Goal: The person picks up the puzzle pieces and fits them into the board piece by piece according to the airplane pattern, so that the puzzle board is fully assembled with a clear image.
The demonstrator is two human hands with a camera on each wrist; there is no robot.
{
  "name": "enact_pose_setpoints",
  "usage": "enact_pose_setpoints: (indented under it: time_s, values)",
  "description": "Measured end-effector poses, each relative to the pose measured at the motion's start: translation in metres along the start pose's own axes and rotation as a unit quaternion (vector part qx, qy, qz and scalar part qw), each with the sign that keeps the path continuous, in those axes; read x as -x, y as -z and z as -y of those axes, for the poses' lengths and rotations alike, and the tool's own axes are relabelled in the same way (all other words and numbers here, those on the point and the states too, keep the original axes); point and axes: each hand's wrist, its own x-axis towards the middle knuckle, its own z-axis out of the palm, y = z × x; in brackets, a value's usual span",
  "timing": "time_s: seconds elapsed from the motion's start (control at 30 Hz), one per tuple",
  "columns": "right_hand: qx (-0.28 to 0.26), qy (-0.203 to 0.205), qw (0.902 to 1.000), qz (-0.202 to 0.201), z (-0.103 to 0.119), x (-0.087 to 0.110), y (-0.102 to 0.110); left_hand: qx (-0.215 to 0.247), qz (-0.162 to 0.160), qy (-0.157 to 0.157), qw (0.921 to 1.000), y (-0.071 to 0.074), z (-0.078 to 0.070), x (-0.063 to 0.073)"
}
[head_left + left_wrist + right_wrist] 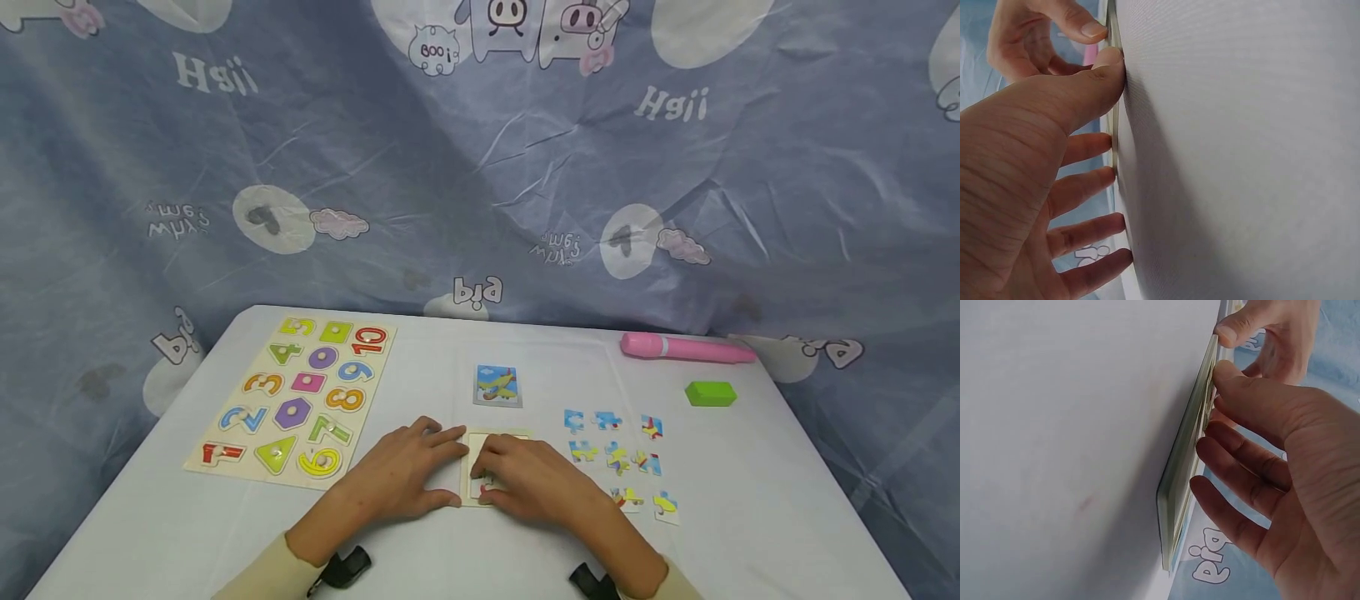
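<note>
A small pale puzzle tray (475,502) lies flat on the table between both hands. My left hand (405,471) rests at its left edge with fingers spread, thumb and fingertips touching the rim. Over the tray, my right hand (536,483) has its fingers and thumb bent around a jigsaw piece (486,483), mostly hidden by the fingers. In the right wrist view, the right fingertips reach inside the tray's raised edge (1172,487). Several loose blue and yellow jigsaw pieces (617,457) lie right of the right hand.
Beyond the tray lies an airplane picture card (497,385). A number-and-shape board (300,404) is at the left. At the far right are a pink marker-like stick (686,348) and a green block (710,393) on the white table (420,367). A patterned curtain (450,167) hangs behind.
</note>
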Motion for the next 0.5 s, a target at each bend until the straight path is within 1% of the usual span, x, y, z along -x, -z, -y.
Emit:
enact_pose_setpoints:
  time_s: [0.27, 0.5]
  values:
    - [-0.008, 0.0, 1.0, 0.003, 0.0022, -0.0022, 0.0004, 0.007, -0.002, 0.0, 1.0, -0.0011, 0.0019, 0.0004]
    - [-0.005, 0.012, 0.9999, -0.006, 0.0018, -0.0042, -0.0021, 0.01, -0.005, -0.003, 0.9999, -0.0016, 0.004, 0.0]
